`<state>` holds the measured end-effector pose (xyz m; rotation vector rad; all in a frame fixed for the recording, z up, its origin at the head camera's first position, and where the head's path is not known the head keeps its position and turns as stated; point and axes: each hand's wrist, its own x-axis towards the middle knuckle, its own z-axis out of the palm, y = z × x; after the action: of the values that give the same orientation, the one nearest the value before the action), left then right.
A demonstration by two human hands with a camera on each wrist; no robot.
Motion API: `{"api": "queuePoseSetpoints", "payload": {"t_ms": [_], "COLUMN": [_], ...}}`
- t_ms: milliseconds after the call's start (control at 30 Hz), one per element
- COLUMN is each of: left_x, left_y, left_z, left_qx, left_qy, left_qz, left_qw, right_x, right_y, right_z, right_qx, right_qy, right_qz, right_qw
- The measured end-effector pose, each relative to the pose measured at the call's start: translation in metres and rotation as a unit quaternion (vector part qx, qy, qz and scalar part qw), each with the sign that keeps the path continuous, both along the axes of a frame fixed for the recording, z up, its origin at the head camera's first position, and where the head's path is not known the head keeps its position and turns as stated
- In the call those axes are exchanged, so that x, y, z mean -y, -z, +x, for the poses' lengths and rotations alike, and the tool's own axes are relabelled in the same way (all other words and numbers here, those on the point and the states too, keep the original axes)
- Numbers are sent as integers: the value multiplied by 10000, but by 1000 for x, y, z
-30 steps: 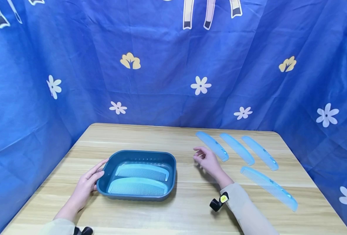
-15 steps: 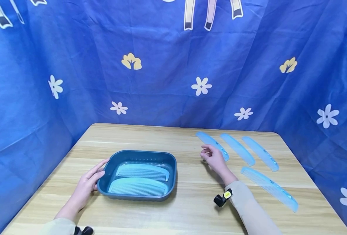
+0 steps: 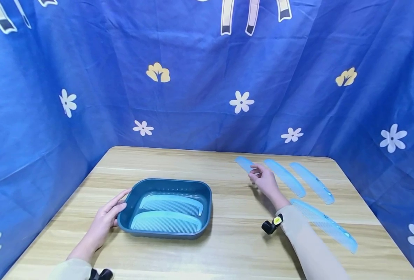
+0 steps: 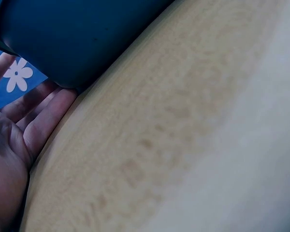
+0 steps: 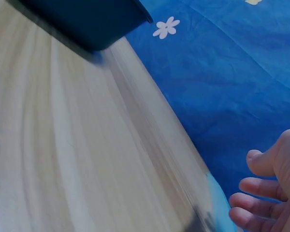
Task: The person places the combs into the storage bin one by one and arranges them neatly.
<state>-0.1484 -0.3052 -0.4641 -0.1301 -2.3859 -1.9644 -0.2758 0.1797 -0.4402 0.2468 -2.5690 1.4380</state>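
Observation:
A dark blue-green basin (image 3: 207, 217) stands left of centre in the head view, with two light blue combs (image 3: 170, 222) lying in it. My left hand (image 3: 103, 223) rests against the basin's left side, its fingers fairly straight along the outside and the thumb at the rim. In the left wrist view, fingers (image 4: 50, 116) touch the basin's lower corner. My right hand (image 3: 267, 184) hovers over the leftmost loose comb (image 3: 243, 163), covering its near part. Its fingers are loosely bent, and no comb shows between them in the right wrist view.
Two more blue combs, a middle one (image 3: 285, 179) and a right one (image 3: 312, 182), lie at the back right. Another comb (image 3: 333, 229) lies nearer, beside the right sleeve. The wooden table (image 3: 179, 260) is bounded by a blue patterned cloth (image 3: 200, 77).
My right hand has moved right and away from me, from beside the leftmost comb to over it. My left hand and the basin have stayed in place.

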Motion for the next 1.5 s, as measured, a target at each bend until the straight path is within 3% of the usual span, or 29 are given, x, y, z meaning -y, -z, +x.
{"api": "queuePoseSetpoints", "payload": {"t_ms": [200,433,1000,1500], "left_x": [1,0,3,2], "left_y": [0,1,4,7], "left_z": [0,1,0,2], "left_qx": [-39,-71,22,-29], "left_qy": [42,65,-81,-85], "left_qz": [17,156,-101,-17], "left_qw": [10000,9998,9999,10000], "right_x": [-4,-11,-21,-20], "right_y": [-1,-1,13,17], "right_z": [-6,-15,-41,-45], "right_qx": [-3,50,655,617], "right_qy": [244,389,557,625], "right_qz": [-114,150,576,1214], "right_qw": [9996,9991,9946,9887]}}
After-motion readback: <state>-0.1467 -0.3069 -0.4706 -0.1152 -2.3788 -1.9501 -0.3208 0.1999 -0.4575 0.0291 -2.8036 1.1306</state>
